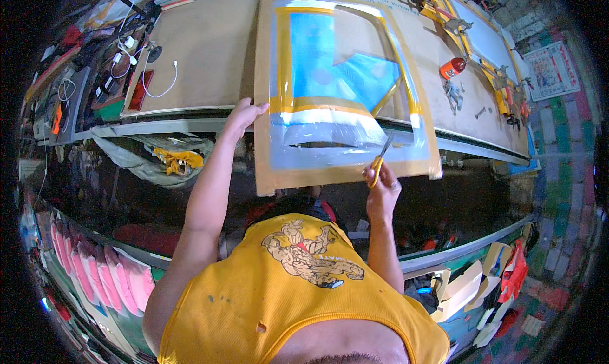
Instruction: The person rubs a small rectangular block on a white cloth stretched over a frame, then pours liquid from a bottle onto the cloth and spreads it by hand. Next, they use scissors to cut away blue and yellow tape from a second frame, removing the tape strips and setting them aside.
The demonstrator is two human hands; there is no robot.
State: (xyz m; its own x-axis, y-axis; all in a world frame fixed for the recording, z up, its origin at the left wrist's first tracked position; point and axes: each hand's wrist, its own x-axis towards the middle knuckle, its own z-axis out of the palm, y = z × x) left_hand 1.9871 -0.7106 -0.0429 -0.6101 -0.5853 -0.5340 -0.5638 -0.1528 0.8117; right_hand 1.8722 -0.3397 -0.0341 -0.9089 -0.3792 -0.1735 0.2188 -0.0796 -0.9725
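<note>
Right hand (382,185) is closed around yellow-handled scissors (381,159), blades on the clear film of the cardboard panel (266,142) overhanging the workbench's (209,53) near edge. Left hand (242,118), fingers flat, steadies the panel's left edge. Judgement: keep film taut, cut slowly

Cluttered workshop: workbench (209,53), clamps (457,24)

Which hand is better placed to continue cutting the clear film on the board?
Probably the right hand: it holds the yellow-handled cutter against the film. The left hand steadies the board.
</note>
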